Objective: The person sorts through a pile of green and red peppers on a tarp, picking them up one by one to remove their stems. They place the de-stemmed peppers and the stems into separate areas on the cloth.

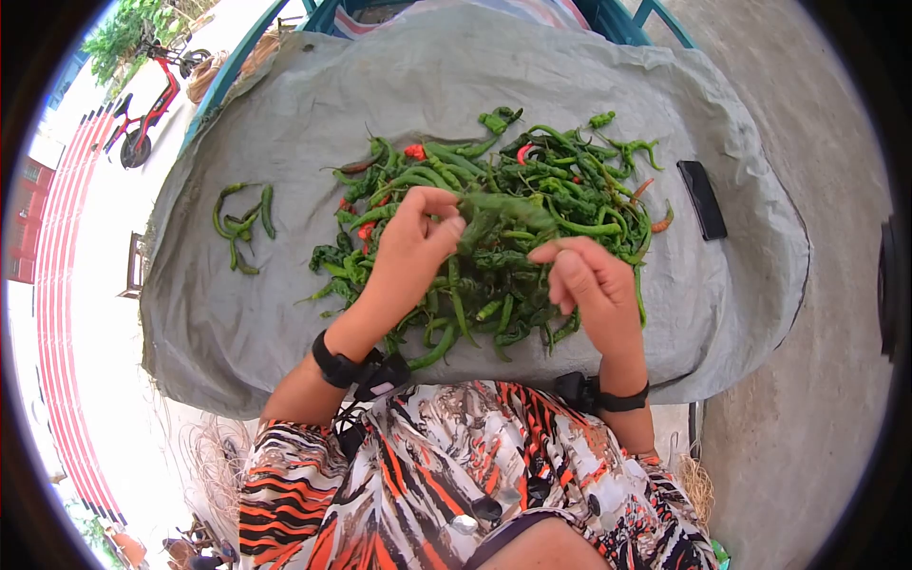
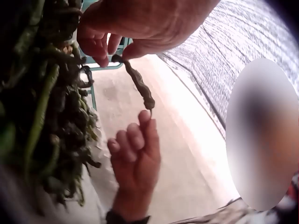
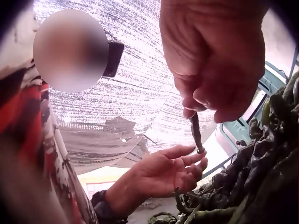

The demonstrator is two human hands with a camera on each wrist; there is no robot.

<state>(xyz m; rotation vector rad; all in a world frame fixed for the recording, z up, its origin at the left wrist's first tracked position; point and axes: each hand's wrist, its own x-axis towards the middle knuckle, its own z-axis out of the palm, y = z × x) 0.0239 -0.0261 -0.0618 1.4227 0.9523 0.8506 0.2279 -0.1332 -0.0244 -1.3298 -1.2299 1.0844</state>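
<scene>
Above the heap, both hands have a wrinkled green chili pepper [image 2: 138, 85] stretched between them; it looks blurred in the head view. My left hand [image 1: 410, 249] pinches one end of the pepper between thumb and finger. At the other end my right hand [image 1: 598, 290] pinches the thin stem with its fingertips, as the left wrist view shows. Directly beneath lies a large pile of green chili peppers [image 1: 456, 304], some of them shrivelled, with a few red ones [image 1: 414, 151] among them.
A grey cloth [image 1: 256, 323] spread over a teal-framed cart [image 1: 220, 90] bears the pile. Several green peppers [image 1: 244, 228] lie apart at the left. To the right of the pile is a black phone [image 1: 701, 199]. A red bike [image 1: 157, 104] stands beyond, at the upper left.
</scene>
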